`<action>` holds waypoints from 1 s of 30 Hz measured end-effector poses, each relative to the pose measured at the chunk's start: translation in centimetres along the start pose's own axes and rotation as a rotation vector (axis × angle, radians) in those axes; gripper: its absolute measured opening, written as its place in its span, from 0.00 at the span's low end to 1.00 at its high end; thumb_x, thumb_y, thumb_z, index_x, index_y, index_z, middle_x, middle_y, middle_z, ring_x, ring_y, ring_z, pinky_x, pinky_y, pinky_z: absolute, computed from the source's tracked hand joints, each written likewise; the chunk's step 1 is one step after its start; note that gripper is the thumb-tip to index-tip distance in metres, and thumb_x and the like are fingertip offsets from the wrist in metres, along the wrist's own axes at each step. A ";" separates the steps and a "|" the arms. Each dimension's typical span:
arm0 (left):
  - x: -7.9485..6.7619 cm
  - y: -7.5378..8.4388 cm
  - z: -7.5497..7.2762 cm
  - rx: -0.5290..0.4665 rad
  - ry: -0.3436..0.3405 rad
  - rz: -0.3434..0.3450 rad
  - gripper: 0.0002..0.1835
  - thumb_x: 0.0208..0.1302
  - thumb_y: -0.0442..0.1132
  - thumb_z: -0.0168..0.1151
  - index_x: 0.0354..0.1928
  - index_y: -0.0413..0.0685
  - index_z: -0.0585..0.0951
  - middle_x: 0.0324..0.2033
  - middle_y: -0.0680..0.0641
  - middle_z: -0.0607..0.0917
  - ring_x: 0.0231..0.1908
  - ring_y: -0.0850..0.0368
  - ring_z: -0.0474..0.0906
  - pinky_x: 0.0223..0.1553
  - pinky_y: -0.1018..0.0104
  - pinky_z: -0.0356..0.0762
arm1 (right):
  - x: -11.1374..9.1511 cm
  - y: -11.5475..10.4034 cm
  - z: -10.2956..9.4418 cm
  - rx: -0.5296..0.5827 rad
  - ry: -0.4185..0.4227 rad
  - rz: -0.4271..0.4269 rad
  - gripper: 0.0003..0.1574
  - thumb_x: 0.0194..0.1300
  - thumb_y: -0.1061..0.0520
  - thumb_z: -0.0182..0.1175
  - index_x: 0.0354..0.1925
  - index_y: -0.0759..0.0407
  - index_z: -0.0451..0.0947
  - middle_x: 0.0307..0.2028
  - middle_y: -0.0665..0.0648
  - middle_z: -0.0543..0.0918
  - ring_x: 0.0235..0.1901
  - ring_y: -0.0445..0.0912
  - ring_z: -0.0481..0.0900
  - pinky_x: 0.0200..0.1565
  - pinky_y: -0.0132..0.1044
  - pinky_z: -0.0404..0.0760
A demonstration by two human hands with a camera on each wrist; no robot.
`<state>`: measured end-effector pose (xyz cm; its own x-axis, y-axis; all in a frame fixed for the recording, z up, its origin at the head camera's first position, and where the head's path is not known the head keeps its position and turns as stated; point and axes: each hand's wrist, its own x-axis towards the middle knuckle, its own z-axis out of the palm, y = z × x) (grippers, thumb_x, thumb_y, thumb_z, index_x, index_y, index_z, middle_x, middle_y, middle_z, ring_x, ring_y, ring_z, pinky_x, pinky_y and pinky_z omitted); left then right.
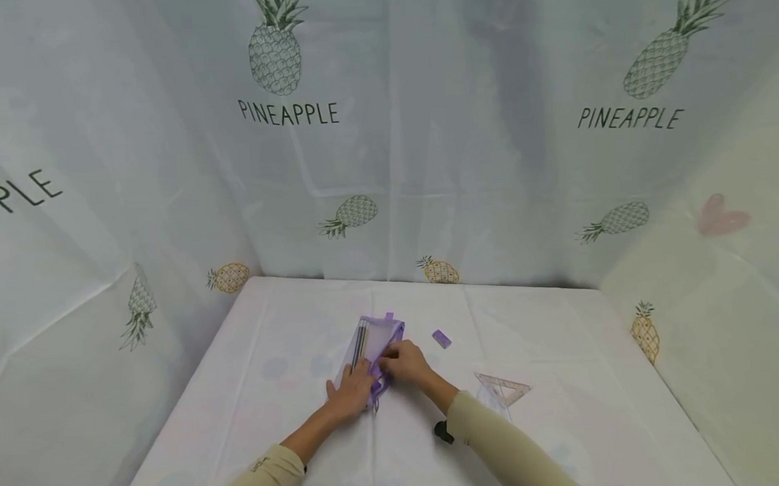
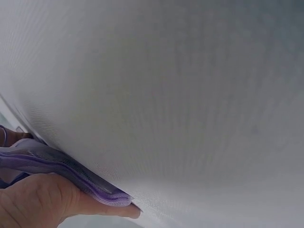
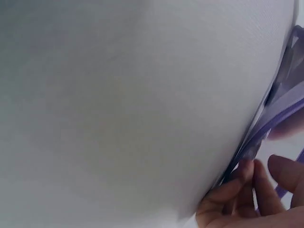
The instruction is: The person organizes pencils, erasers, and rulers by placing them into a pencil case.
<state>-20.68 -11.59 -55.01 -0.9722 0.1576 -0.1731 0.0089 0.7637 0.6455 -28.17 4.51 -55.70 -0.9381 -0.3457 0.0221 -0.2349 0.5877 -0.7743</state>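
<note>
A mesh pencil case [image 1: 382, 332] with purple trim lies slanted on the table, dark pencils [image 1: 361, 340] showing along its left side. My left hand [image 1: 352, 391] rests on the case's near left part with fingers extended; its thumb lies along the purple edge [image 2: 111, 195] in the left wrist view. At the case's right side, my right hand [image 1: 404, 362] has curled fingers on the purple zipper edge. The right wrist view shows its fingertips [image 3: 245, 166] right at that edge, the thumb a little apart. The case's near part is partly hidden by the hands.
A small purple eraser [image 1: 441, 338] lies to the right of the case. Nearer and farther right is a clear set square [image 1: 504, 389]. A small black object [image 1: 443, 432] shows beside the right sleeve. Pineapple-printed cloth [image 1: 466, 196] encloses the table's back and sides.
</note>
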 end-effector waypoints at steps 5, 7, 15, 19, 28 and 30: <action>0.0 -0.1 0.3 -0.006 0.009 -0.004 0.31 0.77 0.49 0.35 0.75 0.40 0.59 0.76 0.38 0.56 0.75 0.30 0.45 0.65 0.21 0.32 | -0.9 0.5 -0.6 -0.069 0.062 -0.046 0.13 0.62 0.58 0.63 0.42 0.64 0.86 0.38 0.59 0.89 0.37 0.48 0.86 0.37 0.35 0.84; 0.0 -0.1 0.3 -0.010 0.011 -0.003 0.31 0.77 0.48 0.35 0.75 0.40 0.59 0.76 0.38 0.56 0.75 0.30 0.45 0.65 0.21 0.32 | -1.4 0.6 -0.8 -0.164 0.115 -0.091 0.14 0.62 0.58 0.62 0.43 0.64 0.85 0.40 0.60 0.89 0.39 0.50 0.87 0.39 0.38 0.85; 0.0 0.1 0.2 -0.006 0.011 0.013 0.31 0.77 0.48 0.35 0.75 0.40 0.59 0.76 0.37 0.55 0.75 0.29 0.44 0.65 0.20 0.31 | -3.4 0.0 -1.5 -0.530 0.162 -0.257 0.38 0.68 0.39 0.57 0.63 0.66 0.74 0.64 0.68 0.75 0.60 0.63 0.76 0.61 0.54 0.76; 0.1 -0.2 0.3 -0.004 0.006 0.017 0.31 0.78 0.49 0.35 0.75 0.39 0.59 0.76 0.37 0.55 0.75 0.28 0.44 0.64 0.20 0.31 | -4.6 0.2 -1.6 -0.630 0.109 -0.269 0.48 0.68 0.30 0.51 0.73 0.59 0.62 0.75 0.68 0.56 0.70 0.66 0.64 0.66 0.60 0.67; 0.0 0.0 -0.2 -0.026 -0.007 0.027 0.31 0.77 0.48 0.36 0.75 0.38 0.59 0.76 0.36 0.55 0.74 0.27 0.43 0.64 0.20 0.30 | -5.9 1.6 -2.4 -0.758 0.055 -0.341 0.53 0.66 0.26 0.49 0.78 0.49 0.51 0.79 0.66 0.43 0.75 0.66 0.51 0.70 0.67 0.55; -0.1 0.1 -0.1 -0.030 -0.009 0.025 0.31 0.78 0.49 0.36 0.75 0.39 0.59 0.76 0.37 0.54 0.75 0.28 0.43 0.64 0.20 0.30 | -6.0 2.0 -2.6 -0.774 0.042 -0.344 0.53 0.65 0.25 0.49 0.78 0.47 0.51 0.79 0.65 0.43 0.75 0.66 0.51 0.70 0.67 0.54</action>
<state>-20.65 -11.55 -54.83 -0.9696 0.1822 -0.1634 0.0260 0.7406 0.6714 -23.64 9.71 -55.71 -0.7878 -0.5781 0.2124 -0.6023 0.7953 -0.0695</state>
